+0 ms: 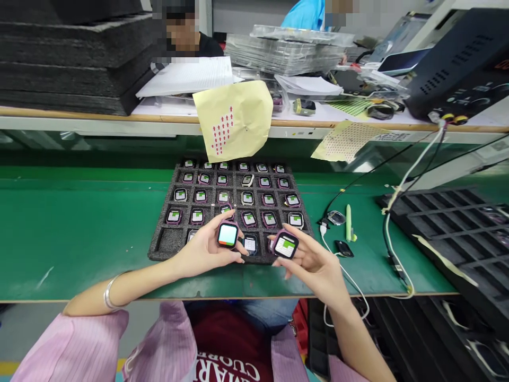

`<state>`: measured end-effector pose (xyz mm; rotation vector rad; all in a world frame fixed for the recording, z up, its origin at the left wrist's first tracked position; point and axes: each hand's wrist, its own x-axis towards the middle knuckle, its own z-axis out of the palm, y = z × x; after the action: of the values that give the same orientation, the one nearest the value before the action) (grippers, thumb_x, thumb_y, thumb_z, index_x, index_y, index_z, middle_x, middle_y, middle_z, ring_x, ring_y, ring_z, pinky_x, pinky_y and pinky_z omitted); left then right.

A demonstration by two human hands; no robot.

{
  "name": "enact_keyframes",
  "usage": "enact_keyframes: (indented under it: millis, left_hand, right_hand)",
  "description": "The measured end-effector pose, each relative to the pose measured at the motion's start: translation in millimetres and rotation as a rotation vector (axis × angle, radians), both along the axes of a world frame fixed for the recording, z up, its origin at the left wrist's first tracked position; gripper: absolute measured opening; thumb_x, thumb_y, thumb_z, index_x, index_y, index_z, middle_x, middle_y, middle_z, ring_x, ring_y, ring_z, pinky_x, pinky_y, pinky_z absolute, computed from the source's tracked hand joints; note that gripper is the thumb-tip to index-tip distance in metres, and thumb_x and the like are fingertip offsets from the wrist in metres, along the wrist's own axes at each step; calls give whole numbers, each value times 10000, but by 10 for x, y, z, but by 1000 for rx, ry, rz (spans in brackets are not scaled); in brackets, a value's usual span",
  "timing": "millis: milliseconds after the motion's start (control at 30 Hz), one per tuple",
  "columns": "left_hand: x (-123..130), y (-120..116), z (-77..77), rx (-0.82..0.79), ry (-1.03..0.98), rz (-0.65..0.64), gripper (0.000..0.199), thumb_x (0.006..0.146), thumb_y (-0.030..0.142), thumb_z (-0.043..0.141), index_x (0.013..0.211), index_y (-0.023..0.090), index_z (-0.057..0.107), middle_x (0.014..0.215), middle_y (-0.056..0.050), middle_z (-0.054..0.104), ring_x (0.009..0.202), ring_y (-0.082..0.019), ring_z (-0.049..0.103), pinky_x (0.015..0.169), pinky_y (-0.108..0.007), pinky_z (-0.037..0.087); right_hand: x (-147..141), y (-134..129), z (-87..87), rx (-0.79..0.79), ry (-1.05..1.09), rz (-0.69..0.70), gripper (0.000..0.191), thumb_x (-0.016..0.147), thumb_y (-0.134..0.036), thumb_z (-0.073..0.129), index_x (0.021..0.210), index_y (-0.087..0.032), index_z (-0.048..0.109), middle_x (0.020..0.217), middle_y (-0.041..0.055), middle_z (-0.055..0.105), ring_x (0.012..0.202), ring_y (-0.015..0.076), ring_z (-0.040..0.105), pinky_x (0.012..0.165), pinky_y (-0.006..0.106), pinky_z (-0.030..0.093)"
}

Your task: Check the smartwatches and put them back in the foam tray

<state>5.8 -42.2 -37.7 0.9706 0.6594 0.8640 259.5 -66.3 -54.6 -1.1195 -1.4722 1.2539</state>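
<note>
My left hand (207,246) is closed around a smartwatch body (228,234) whose lit screen is pale blue with a green and orange strip along the bottom. In my right hand (318,265) I grip a second watch (285,244), purple-edged, with a white and green screen. Both watches are strapless and held just above the near edge of a black foam tray (170,241). Many similar watches, such as one with a pale case (295,219), lie face up in its compartments. The front left compartment holds no watch. My hands hide part of the front row.
To the right lie a white cable (345,273), a green pen (349,223) and a small black module (343,248). Another black tray (449,217) stands farther right. Foam stacks (71,63), papers and a power supply (461,69) crowd the shelf. Co-workers sit beyond.
</note>
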Motion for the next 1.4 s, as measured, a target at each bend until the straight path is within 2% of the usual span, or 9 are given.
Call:
enact_keyframes:
  millis: [167,367,533,667,933,1067,1200,1300,1400]
  left_hand:
    - [-297,-67,-204,178,254,12,720,882,216,580,1444,324,144,1077,-49,534,953,-215,661,826,-410,563]
    - [-1030,-28,-470,789,1184,212,415,858,348,603,1217,187,474,1172,-130,571,1122,-311,538,984,-506,416]
    - [-1448,31,-517,901,1382,56,452,838,439,600,1196,170,542,1170,-142,570,1065,-310,538,920,-472,445]
    - [-1319,24,-379,985,1387,-56,384,858,408,573,1156,166,564,1205,-153,557,1091,-312,522,899,-457,444]
    - [-710,172,-254,1064,1493,-246,176,872,235,527,979,120,606,1005,-151,579,926,-297,544,800,-423,459]
    - [-691,249,-232,1013,1530,-302,180,790,156,641,958,126,583,1024,-149,568,962,-319,539,806,-423,445]
    - [-776,266,-272,943,1454,-256,205,807,204,639,990,138,575,1028,-135,561,959,-313,535,821,-443,445]
    - [-866,253,-331,812,1209,-175,262,830,292,619,1050,164,556,1084,-120,549,1018,-291,522,883,-468,450]
    - [-880,221,-295,533,817,-108,359,827,322,641,1137,196,510,1185,-112,544,1089,-250,529,963,-471,436]
  right_hand:
    - [557,219,-156,184,-607,-117,492,809,-395,698,1246,-195,592,900,57,627,527,123,517,526,294,512]
    - [1009,322,-392,356,-912,49,439,896,-429,556,1274,-204,564,1141,129,554,1056,279,584,903,415,490]
    - [910,277,-199,440,-1053,76,416,929,-412,508,1290,-211,555,1236,156,516,1148,319,528,944,468,455]
    - [573,313,-94,527,-1111,126,285,917,-354,548,1114,-170,641,1168,161,531,1057,314,551,916,481,465]
    - [166,410,-227,492,-1343,182,305,795,-341,728,988,-116,654,1020,155,528,866,313,585,713,449,536]
    - [229,426,-248,441,-1194,169,305,808,-356,709,1021,-146,645,1098,150,529,974,316,594,804,460,542]
    - [343,346,-219,281,-726,68,344,818,-432,687,1067,-200,642,1250,140,540,1130,315,557,883,466,526]
    - [394,228,-133,42,-240,-5,399,783,-372,748,1131,-222,622,1177,124,627,1008,270,631,812,419,561]
    - [350,154,-20,-121,140,-68,461,728,-339,805,1143,-235,634,1060,102,676,761,196,653,639,330,571]
